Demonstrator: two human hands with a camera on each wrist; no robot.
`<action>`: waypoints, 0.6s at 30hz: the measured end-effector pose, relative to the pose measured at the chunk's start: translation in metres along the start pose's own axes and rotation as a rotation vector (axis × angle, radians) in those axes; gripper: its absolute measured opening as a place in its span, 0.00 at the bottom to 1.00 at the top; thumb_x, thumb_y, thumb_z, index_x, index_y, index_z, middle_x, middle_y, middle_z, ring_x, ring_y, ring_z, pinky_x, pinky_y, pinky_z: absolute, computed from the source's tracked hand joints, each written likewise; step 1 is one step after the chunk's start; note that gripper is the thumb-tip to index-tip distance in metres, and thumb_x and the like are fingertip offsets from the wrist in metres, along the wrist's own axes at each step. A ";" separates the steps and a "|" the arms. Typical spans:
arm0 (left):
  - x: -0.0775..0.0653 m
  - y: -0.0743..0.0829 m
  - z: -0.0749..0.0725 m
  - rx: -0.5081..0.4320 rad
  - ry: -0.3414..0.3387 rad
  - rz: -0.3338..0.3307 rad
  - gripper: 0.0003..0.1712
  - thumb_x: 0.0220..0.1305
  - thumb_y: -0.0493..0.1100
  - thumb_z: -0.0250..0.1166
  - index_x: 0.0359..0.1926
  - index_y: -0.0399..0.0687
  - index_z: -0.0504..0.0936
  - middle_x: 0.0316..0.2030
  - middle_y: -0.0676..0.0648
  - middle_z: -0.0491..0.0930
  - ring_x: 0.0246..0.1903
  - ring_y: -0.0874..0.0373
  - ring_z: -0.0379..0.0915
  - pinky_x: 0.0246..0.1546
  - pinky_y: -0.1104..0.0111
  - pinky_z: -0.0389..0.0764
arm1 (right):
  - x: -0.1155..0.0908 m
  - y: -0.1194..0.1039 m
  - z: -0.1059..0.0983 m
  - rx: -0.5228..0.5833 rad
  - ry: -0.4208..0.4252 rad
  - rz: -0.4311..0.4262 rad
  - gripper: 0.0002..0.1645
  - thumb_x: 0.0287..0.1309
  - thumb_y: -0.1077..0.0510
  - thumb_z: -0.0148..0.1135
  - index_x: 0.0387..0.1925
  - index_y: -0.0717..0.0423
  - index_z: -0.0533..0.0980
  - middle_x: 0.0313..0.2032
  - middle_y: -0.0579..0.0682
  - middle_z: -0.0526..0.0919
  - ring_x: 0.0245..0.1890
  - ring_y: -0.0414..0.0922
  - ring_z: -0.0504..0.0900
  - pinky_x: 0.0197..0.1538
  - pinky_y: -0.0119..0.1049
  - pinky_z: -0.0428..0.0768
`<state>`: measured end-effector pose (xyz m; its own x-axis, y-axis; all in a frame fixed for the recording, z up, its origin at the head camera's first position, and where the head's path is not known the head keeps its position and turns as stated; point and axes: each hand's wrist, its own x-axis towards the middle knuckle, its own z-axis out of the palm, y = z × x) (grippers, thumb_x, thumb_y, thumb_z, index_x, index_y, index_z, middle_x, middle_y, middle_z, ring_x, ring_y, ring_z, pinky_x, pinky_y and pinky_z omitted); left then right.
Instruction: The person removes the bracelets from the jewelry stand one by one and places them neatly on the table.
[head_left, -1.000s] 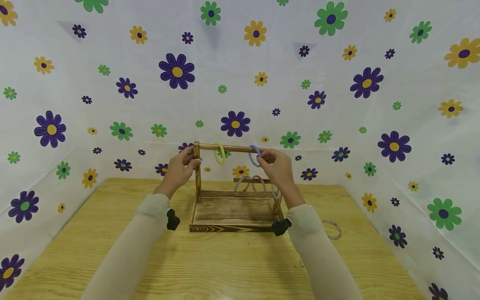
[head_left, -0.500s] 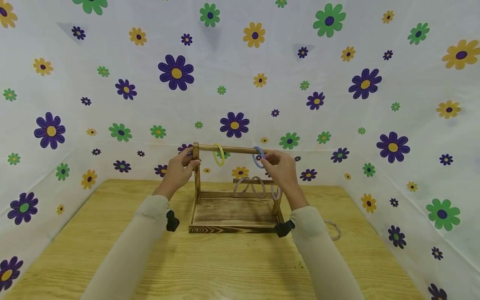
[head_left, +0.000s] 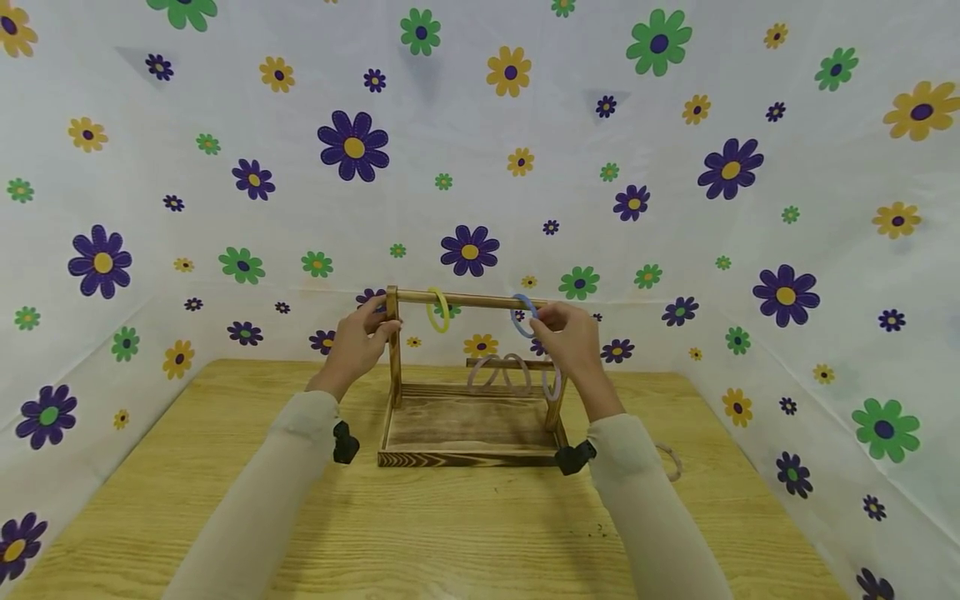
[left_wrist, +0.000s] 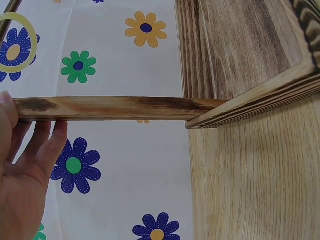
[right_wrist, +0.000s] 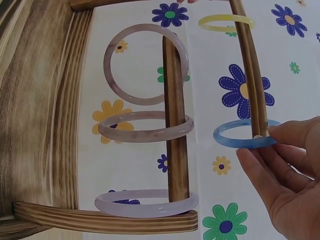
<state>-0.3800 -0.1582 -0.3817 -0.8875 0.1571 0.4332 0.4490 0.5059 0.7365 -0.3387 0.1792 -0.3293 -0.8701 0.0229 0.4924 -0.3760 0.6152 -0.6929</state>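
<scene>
Flower-printed white cloth [head_left: 442, 108] backs and flanks a wood-grained table [head_left: 450, 533].

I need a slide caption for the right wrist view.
Right hand pinching a blue ring around a wooden bar, a yellow ring beyond.

Right fingers [right_wrist: 259, 175] partly hide the blue ring [right_wrist: 234, 143]; the sleeve [head_left: 645, 500] partly hides a tabletop ring [head_left: 679, 463].
</scene>
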 end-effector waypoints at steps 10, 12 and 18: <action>0.001 0.000 0.001 0.000 0.005 0.010 0.34 0.78 0.47 0.58 0.78 0.42 0.62 0.59 0.33 0.83 0.60 0.38 0.81 0.62 0.45 0.81 | -0.001 0.006 -0.004 0.021 0.019 -0.018 0.10 0.66 0.62 0.68 0.44 0.66 0.85 0.41 0.65 0.90 0.41 0.59 0.90 0.45 0.47 0.89; 0.002 0.000 0.002 -0.002 0.006 0.017 0.33 0.78 0.47 0.58 0.78 0.41 0.62 0.59 0.33 0.83 0.60 0.38 0.81 0.61 0.45 0.81 | -0.001 0.008 -0.005 0.020 0.020 -0.016 0.11 0.66 0.61 0.68 0.45 0.66 0.85 0.41 0.65 0.90 0.41 0.59 0.90 0.45 0.48 0.89; 0.001 0.000 0.001 0.004 0.012 0.020 0.33 0.78 0.46 0.58 0.78 0.41 0.63 0.58 0.33 0.83 0.59 0.37 0.81 0.61 0.45 0.81 | -0.001 0.010 -0.008 0.014 0.033 -0.014 0.11 0.65 0.61 0.68 0.45 0.66 0.85 0.41 0.65 0.90 0.40 0.59 0.90 0.44 0.48 0.89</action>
<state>-0.3812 -0.1573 -0.3813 -0.8771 0.1566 0.4541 0.4661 0.5064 0.7254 -0.3394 0.1919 -0.3322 -0.8538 0.0399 0.5191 -0.3931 0.6044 -0.6930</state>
